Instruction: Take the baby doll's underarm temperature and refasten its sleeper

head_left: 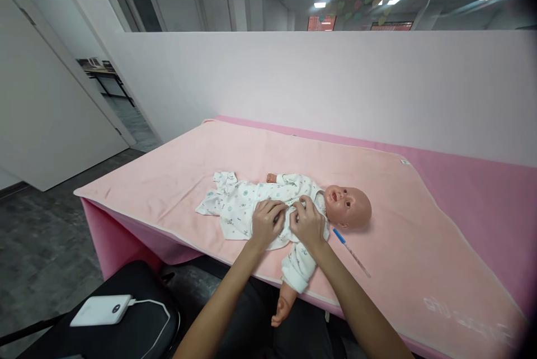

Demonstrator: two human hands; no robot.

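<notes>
1. A baby doll (293, 208) lies on its back on a pale pink towel (176, 174) spread over a pink-covered table (482, 185), its head (348, 207) pointing to the person's right.
2. The doll wears a white printed sleepsuit (235, 205); one bare doll hand (280, 311) hangs over the near edge of the table.
3. The person's left hand (266, 223) rests on the doll's chest, fingers curled and pinching the sleepsuit cloth at the front opening.
4. The right hand (308, 222) sits just beside it, touching or nearly touching it, fingers likewise bent and gripping the cloth near the doll's collar.
5. A thin thermometer with a blue end (350, 250) lies on the towel just below the doll's head, close to the right forearm.
6. Down at the lower left, a white power bank (100, 310) with a white cable (157, 304) plugged in rests on a black chair seat (138, 331).
7. A plain white partition wall (335, 85) stands behind the table.
</notes>
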